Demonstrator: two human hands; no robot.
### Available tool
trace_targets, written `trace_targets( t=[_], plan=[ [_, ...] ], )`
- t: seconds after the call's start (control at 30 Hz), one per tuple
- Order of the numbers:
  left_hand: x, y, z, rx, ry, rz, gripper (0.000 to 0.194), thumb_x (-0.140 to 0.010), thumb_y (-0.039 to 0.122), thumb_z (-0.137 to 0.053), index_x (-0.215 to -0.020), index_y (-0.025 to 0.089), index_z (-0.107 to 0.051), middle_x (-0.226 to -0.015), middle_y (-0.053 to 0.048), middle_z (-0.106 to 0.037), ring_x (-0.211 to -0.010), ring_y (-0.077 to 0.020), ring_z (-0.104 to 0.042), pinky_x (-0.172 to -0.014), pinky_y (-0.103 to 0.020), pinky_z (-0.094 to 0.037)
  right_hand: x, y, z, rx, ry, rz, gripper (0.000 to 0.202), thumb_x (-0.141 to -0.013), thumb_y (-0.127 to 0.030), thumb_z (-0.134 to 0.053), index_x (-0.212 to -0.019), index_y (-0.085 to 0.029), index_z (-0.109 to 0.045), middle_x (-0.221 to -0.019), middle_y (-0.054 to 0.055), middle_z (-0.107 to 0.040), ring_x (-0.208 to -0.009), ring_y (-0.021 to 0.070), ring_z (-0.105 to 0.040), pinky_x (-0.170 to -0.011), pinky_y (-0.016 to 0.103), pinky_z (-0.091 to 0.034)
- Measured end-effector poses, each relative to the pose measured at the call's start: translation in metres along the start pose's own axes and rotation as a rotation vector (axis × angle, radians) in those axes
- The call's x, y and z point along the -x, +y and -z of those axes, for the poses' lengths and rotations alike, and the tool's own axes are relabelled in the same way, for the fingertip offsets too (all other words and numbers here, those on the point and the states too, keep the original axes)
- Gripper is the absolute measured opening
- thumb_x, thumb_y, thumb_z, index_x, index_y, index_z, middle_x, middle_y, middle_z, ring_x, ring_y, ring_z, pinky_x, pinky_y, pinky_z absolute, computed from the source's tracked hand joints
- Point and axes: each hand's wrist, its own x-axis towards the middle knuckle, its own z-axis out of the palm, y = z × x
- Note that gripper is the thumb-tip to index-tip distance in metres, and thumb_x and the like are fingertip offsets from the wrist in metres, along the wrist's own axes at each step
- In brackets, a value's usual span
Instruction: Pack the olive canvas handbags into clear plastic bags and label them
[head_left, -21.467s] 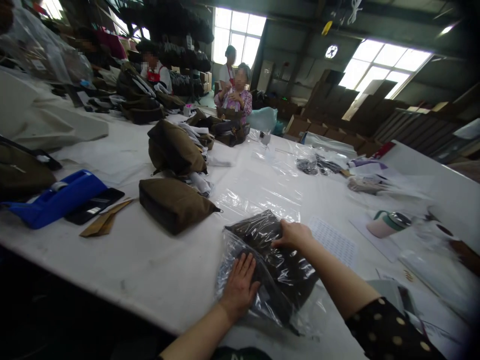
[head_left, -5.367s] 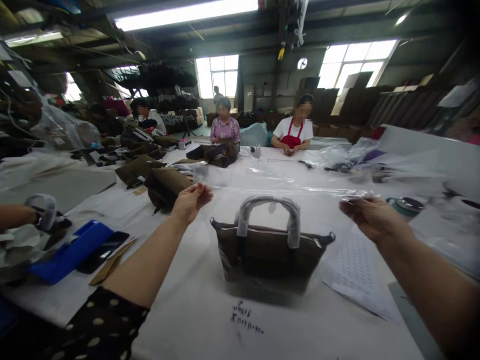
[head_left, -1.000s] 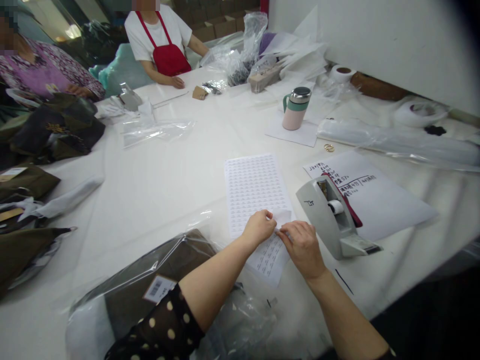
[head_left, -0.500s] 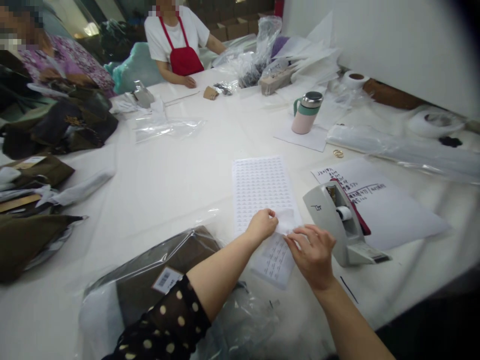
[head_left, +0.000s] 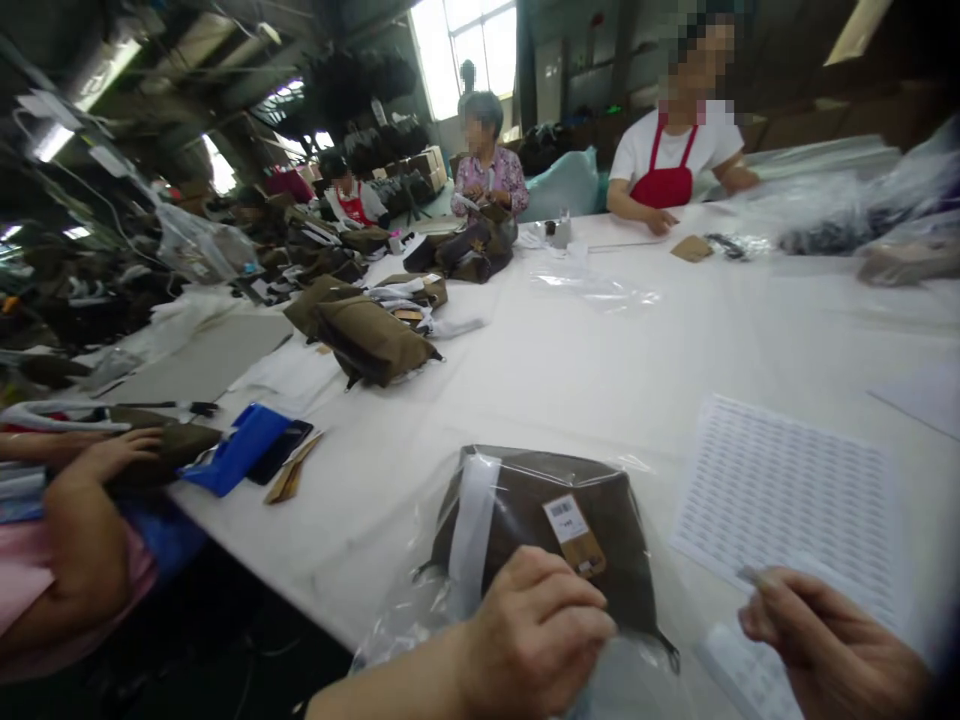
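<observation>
A dark olive bag (head_left: pixel 517 500) lies inside a clear plastic bag (head_left: pixel 405 610) at the front of the table, with a barcode hang tag (head_left: pixel 574 535) on its face. My left hand (head_left: pixel 536 630) is over the near part of this package, fingers curled in; what they hold, if anything, is hidden. On the right, my right hand (head_left: pixel 832 640) pinches a small pale piece that looks like a sticker between thumb and forefinger. Beneath and beyond that hand is a white sheet of printed labels (head_left: pixel 787 490), with a smaller label strip (head_left: pixel 742 665) beside it.
More olive bags (head_left: pixel 375 335) are piled across the table at left. A blue pouch (head_left: pixel 244 445) and a dark phone (head_left: pixel 279 450) lie near the left edge, by a co-worker's hand (head_left: pixel 116 455). Across the table, a person in a red apron (head_left: pixel 664 185) sits near loose plastic (head_left: pixel 817 215).
My view has swung left. My hands have come apart: the left has moved from the label sheet to over the packaged bag, while the right stays by the labels, pinching a small piece.
</observation>
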Motion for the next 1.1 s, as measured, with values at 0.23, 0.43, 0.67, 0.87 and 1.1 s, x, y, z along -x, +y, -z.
trace_targets(
  t=[0.23, 0.43, 0.67, 0.87, 1.1],
  plan=[
    [0.058, -0.067, 0.047, -0.17, 0.293, 0.629, 0.023, -0.087, 0.026, -0.046, -0.104, 0.019, -0.06, -0.105, -0.008, -0.063, -0.102, -0.0215, -0.055, -0.092, -0.04, -0.045, 0.02, -0.066, -0.147, -0.017, -0.5, -0.192, 0.037, -0.065, -0.051, -0.073, -0.071, -0.018, -0.059, -0.041, -0.005, -0.042, -0.041, 0.0074, -0.039, -0.041, 0.019, -0.033],
    [0.058, -0.111, 0.039, 0.407, 0.237, 0.985, 0.044, -0.091, 0.045, -0.035, -0.114, 0.013, -0.054, -0.093, -0.007, -0.067, -0.084, -0.0162, -0.062, -0.077, -0.028, -0.049, 0.0, -0.054, -0.208, -0.059, -0.557, -0.2, 0.032, -0.065, -0.042, -0.077, -0.069, -0.017, -0.058, -0.045, -0.009, -0.041, -0.045, 0.0047, -0.038, -0.069, 0.022, -0.049],
    [0.062, -0.111, 0.048, 0.146, 0.024, 0.702, 0.048, -0.087, 0.057, -0.032, -0.109, 0.028, -0.063, -0.098, -0.005, -0.062, -0.097, -0.0214, -0.054, -0.095, -0.043, -0.038, -0.021, -0.022, -0.2, -0.362, -0.47, -0.239, 0.029, -0.072, -0.031, -0.073, -0.061, -0.018, -0.05, -0.052, -0.007, -0.038, -0.049, 0.0061, -0.037, -0.054, 0.019, -0.047],
    [0.069, -0.091, 0.04, -0.241, -0.047, 0.531, 0.056, -0.08, 0.063, -0.041, -0.128, 0.034, -0.048, -0.12, -0.008, -0.053, -0.114, -0.0284, -0.043, -0.105, -0.057, -0.017, -0.013, -0.056, -0.217, -0.265, -0.487, -0.213, 0.032, -0.065, -0.029, -0.078, -0.063, -0.017, -0.049, -0.049, -0.01, -0.029, -0.041, 0.0026, -0.022, -0.033, 0.013, -0.026],
    [0.081, -0.093, 0.019, -0.375, -0.107, 0.546, 0.069, -0.071, 0.07, -0.047, -0.134, 0.048, -0.03, -0.142, -0.01, -0.035, -0.125, -0.0421, -0.032, -0.097, -0.068, -0.018, 0.018, -0.053, -0.28, 0.08, -0.615, -0.363, 0.021, -0.065, -0.028, -0.07, -0.064, -0.016, -0.054, -0.039, -0.011, -0.028, -0.033, 0.0028, -0.02, -0.029, 0.015, -0.02]
  ],
)
